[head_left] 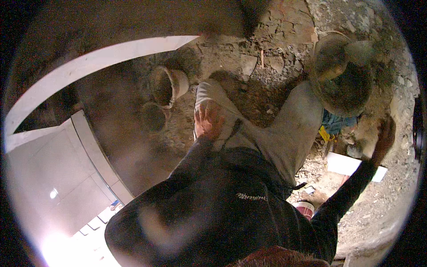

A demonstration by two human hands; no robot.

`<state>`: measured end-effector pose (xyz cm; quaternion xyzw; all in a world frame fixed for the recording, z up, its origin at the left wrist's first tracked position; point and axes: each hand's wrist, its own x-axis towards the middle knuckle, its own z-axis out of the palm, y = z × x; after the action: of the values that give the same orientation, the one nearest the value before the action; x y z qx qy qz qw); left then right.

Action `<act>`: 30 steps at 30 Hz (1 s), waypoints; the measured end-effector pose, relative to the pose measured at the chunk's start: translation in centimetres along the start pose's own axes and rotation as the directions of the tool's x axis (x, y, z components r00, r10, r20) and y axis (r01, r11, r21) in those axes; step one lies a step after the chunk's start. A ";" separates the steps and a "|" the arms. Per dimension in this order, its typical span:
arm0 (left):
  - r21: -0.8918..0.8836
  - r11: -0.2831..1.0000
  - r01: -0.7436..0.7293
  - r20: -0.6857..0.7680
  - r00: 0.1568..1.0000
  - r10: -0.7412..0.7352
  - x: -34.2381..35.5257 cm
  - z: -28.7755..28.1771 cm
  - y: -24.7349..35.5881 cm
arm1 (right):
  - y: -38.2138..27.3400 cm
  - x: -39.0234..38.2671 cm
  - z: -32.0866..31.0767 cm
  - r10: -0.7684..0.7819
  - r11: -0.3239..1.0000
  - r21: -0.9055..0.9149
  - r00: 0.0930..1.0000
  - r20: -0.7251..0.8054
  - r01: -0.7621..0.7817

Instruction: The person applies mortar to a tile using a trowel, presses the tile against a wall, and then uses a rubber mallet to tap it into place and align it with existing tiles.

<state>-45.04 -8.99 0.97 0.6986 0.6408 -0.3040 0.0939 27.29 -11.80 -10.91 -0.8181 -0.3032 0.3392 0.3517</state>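
My left hand (207, 121) lies flat on my left thigh, on the light trousers (231, 116), with its fingers apart and nothing in it. Out to the right, my right hand (385, 139) reaches up beside the rough, rubbly surface (404, 133). Its fingers are dark and blurred, so I cannot make out whether it grips or touches anything. Nearest to it are a white flat strip (341, 163), partly behind my right forearm, and a grey rounded lump (354, 150). A large dirty bucket (344, 100) stands beyond, by my right knee.
Two smaller buckets, one pale-rimmed (179, 83) and one dark (155, 116), sit at the left. Broken flat pieces (248, 65) and rubble cover the ground ahead. Blue material (331, 122) and a red-and-white tub (305, 209) are at my right. A white curved edge (89, 62) crosses the upper left.
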 end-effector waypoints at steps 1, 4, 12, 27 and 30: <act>-0.010 1.000 0.013 0.016 1.000 -0.013 0.5 0.3 -0.1 | -6.3 -0.5 4.0 -0.061 0.995 -0.079 0.998 0.018 0.062; 0.003 0.999 -0.049 0.091 0.995 0.049 0.1 1.3 -0.5 | -5.4 0.9 10.1 -0.203 0.938 -0.228 0.949 0.243 0.259; -0.002 0.994 0.110 0.201 0.974 -0.108 1.9 -2.0 1.7 | -16.0 1.1 22.0 0.195 0.719 -0.685 0.912 0.361 0.117; -0.141 0.987 0.076 0.011 0.997 -0.075 0.0 0.6 -0.4 | -14.3 -1.4 21.0 -0.780 0.523 -0.666 0.614 -0.123 0.532; -0.219 0.970 0.107 0.058 0.994 -0.096 0.3 -0.4 -1.0 | -23.0 -1.0 17.3 -0.575 0.791 -0.338 0.808 -0.124 0.511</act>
<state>-45.87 -8.38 1.44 0.6427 0.7033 -0.2513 0.1708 7.49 7.00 -1.63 -0.7699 -0.5318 0.0823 0.3431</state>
